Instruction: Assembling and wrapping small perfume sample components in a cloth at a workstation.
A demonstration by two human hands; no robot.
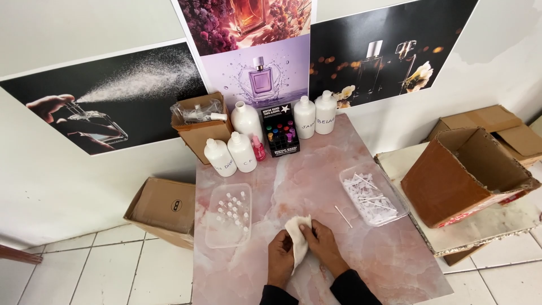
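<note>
Both my hands meet over a crumpled white tissue [297, 234] at the near middle of the pink marble tabletop [316, 169]. My left hand [280, 257] pinches its left side and my right hand [322, 243] grips its right side. The tissue hides whatever lies between my fingers. A thin white spray tube [342, 216] lies loose on the table just right of my right hand.
A clear tray of small vials [229, 214] sits left, a clear tray of white spray tubes [372, 195] right. Several white bottles [241, 151], a small pink bottle [258, 148] and a black display box [280, 135] stand at the back. Open cardboard boxes [463, 175] flank the table.
</note>
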